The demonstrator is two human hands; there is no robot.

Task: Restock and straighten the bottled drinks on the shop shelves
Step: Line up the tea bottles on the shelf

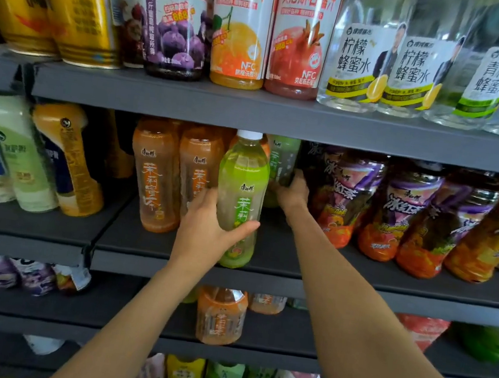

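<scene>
The dark grey shelves [282,114] run across the whole wall, rows of drinks on each level. On the middle shelf [342,271] a row of purple-labelled iced tea bottles [408,214] fills the right side and two orange tea bottles [155,174] stand left of centre. Between them the green tea bottle [241,194] stands upright at the shelf's front edge, white cap on. The left hand [205,233] grips its lower half, thumb across the label. The right hand [293,192] reaches further back, fingers [299,176] curled round a second green bottle [280,167] behind.
</scene>
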